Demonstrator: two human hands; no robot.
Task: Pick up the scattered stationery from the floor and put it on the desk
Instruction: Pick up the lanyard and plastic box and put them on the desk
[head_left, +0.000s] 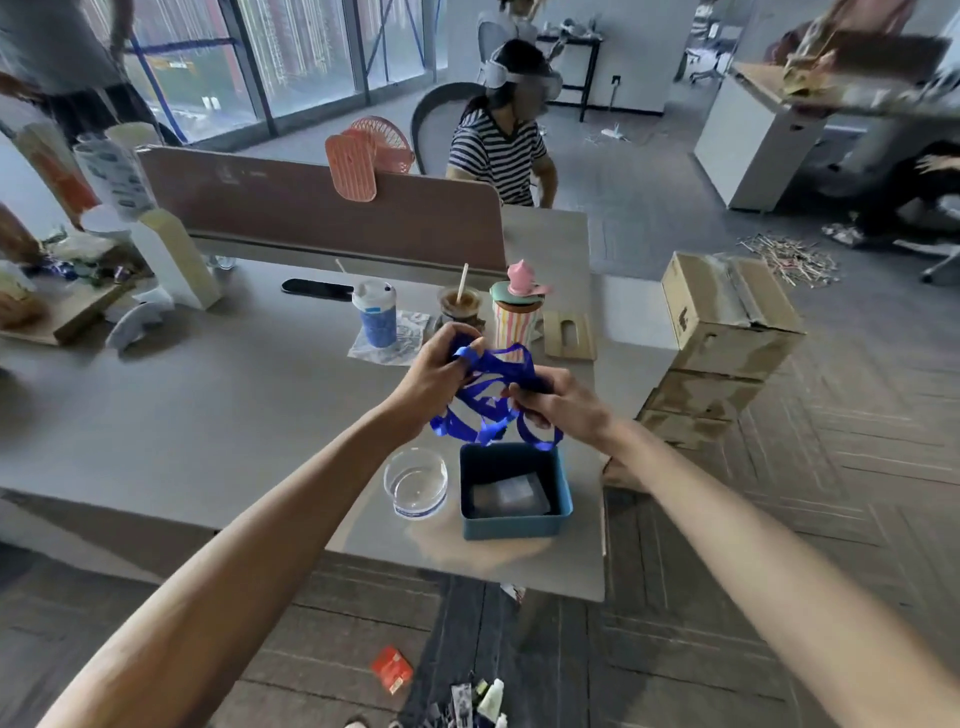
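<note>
**Item 1. Desk** (208, 415). Grey top across the left and centre of the frame. This is where the stationery is to go.

**Item 2. Red packet** (392, 669). On the floor at lower centre, below the near desk edge. Not yet collected.

**Item 3. Clear dish** (415, 483). Shallow and round, on the desk just left of the teal box.

**Item 4. Left hand** (434, 371). Centre of frame, above the desk. Its fingers are curled round the strap, with one loop passing over a finger.

**Item 5. Blue strap** (491, 400). This is the task's thing. It is a tangle of flat loops held in the air between both hands, and its lowest loops hang just above the teal box's far rim.

**Item 6. Small scattered items** (470, 701). On the floor at the bottom edge, right of the red packet. They are too blurred to name.

**Item 7. Teal box** (511, 525). Open-topped, near the desk's right corner, with something flat and grey inside.

**Item 8. Right hand** (558, 402). Just right of centre. Its fingers are curled and grasp the strap's right side.

**Item 9. Cardboard boxes** (727, 312). Stacked on the floor, right of the desk.

**Step in hand (judged):** gathering the strap over the desk before setting it down.

**Next move (judged):** lower the bundle onto the desk or into the box, then free both hands. The looped finger must slip out cleanly or the strap may drag back up. The floor items remain to be picked up.
</note>
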